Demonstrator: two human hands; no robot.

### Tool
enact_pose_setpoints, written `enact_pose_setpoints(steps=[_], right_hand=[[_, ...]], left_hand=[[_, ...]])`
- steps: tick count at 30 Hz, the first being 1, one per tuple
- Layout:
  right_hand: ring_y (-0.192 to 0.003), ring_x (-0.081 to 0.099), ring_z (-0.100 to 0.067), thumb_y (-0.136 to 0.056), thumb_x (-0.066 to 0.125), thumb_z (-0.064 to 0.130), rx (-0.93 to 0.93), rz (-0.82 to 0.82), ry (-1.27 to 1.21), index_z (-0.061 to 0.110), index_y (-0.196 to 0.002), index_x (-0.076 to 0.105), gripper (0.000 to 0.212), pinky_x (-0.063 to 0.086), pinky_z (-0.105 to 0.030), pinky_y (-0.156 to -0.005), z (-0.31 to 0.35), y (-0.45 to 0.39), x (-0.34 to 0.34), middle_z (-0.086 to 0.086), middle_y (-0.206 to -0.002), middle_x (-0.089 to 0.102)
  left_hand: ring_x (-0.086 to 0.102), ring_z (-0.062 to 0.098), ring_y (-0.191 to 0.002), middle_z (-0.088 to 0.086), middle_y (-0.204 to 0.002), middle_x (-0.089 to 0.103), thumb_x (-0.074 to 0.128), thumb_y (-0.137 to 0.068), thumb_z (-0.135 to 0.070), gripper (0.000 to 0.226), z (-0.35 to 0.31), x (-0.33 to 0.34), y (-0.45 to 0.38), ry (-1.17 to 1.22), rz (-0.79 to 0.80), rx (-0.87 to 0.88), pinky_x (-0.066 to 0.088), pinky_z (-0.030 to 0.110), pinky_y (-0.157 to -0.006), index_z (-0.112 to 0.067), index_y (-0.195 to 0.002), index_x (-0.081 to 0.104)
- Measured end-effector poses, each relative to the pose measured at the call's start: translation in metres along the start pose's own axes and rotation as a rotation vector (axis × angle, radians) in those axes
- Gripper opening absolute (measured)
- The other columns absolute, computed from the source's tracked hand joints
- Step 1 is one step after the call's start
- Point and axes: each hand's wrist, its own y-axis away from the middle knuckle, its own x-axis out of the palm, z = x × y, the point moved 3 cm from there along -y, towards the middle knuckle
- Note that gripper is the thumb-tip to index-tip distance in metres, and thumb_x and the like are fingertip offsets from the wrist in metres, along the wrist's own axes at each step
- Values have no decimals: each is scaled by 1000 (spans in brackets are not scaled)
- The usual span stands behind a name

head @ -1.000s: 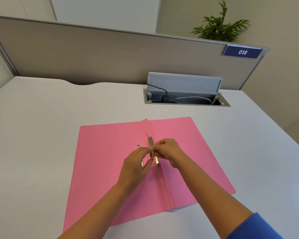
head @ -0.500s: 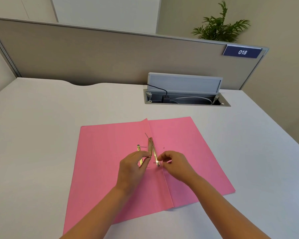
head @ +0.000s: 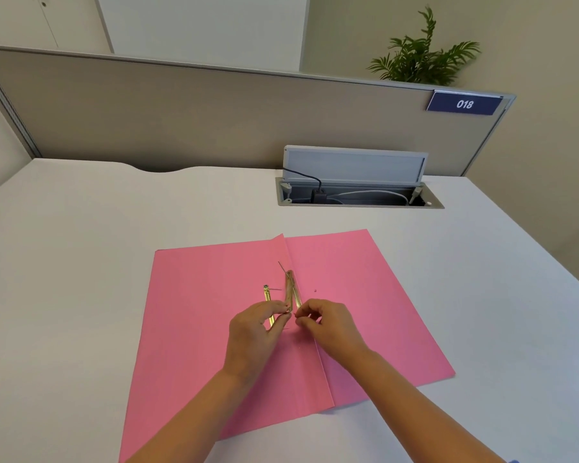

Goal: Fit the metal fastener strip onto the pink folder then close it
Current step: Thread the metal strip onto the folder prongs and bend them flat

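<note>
The pink folder lies open and flat on the white desk, its crease running from the far edge towards me. On the crease sits a brass metal fastener strip with a thin prong sticking up at its far end. A second brass bar lies just left of it on the left flap. My left hand pinches the near end of the strip with thumb and forefinger. My right hand meets it from the right, fingertips curled at the same end; what they grip is hidden.
An open cable tray with its lid raised is sunk into the desk beyond the folder, holding a black cable and a white one. A beige partition with a blue "018" plate closes the back. The desk edge runs diagonally on the right.
My right hand slid from the middle of the strip down towards its near end. My left hand stayed at the strip's near end. The folder has not moved.
</note>
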Motion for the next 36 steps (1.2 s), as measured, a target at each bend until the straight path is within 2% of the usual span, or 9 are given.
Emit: enact_pose_setpoints(steps=[4, 6, 10, 20, 27, 31, 34, 36], right_hand=[[-62, 53, -7, -79, 66, 15, 37, -29, -46, 15, -80, 73, 6, 45, -20, -65, 1, -4, 3, 10, -68, 62], [-60, 53, -4, -79, 66, 14, 40, -31, -64, 15, -80, 73, 6, 44, -18, -62, 2, -7, 5, 12, -65, 61], [-60, 54, 0, -79, 67, 14, 49, -29, -89, 15, -78, 73, 6, 42, -13, -59, 1, -10, 5, 15, -63, 61], [-67, 59, -6, -79, 68, 12, 86, -53, -160, 14, -78, 73, 5, 48, -18, -66, -5, -7, 7, 12, -66, 64], [-60, 56, 5, -78, 69, 13, 73, -52, -157, 17, -76, 72, 6, 41, -7, -58, -6, -8, 8, 16, -62, 62], [-62, 58, 1, -77, 69, 12, 71, -60, -150, 14, -78, 73, 4, 47, -14, -62, -7, -8, 8, 15, -65, 63], [-61, 57, 0, -77, 70, 11, 77, -70, -152, 14, -79, 72, 4, 45, -10, -61, -7, -6, 6, 15, -65, 63], [-61, 56, -6, -76, 71, 12, 81, -75, -152, 13, -80, 71, 4, 46, -12, -60, -8, -6, 5, 9, -68, 64]], left_hand=[[61, -1, -86, -8, -88, 72, 74, -74, -5, 16, 1, -1, 0, 2, 8, -15, 53, 26, -74, -15, -85, 74], [62, -3, -86, -12, -87, 70, 73, -74, -4, 16, 2, -2, 0, 17, 1, -38, 56, 34, -72, -16, -86, 74], [62, -1, -87, -13, -86, 69, 74, -74, -4, 16, 2, -2, -1, 27, 6, -46, 59, 40, -71, -15, -86, 74], [62, -2, -87, -15, -88, 69, 74, -73, -5, 18, 2, 0, 3, 10, -1, -4, 58, 36, -71, -17, -86, 73], [64, 3, -85, -7, -88, 73, 75, -71, -3, 19, 1, 1, 4, -45, 19, 58, 53, 28, -78, -15, -86, 74], [67, 8, -84, 0, -88, 76, 75, -71, -2, 18, 0, 4, 5, -94, 43, 114, 50, 26, -80, -14, -84, 74], [69, 13, -82, 0, -86, 76, 73, -71, -9, 13, -4, 6, 6, -155, 66, 168, 49, 24, -78, -14, -82, 74], [68, 13, -82, -1, -85, 76, 72, -70, -14, 12, -5, 9, 7, -210, 93, 202, 48, 21, -76, -15, -82, 74]])
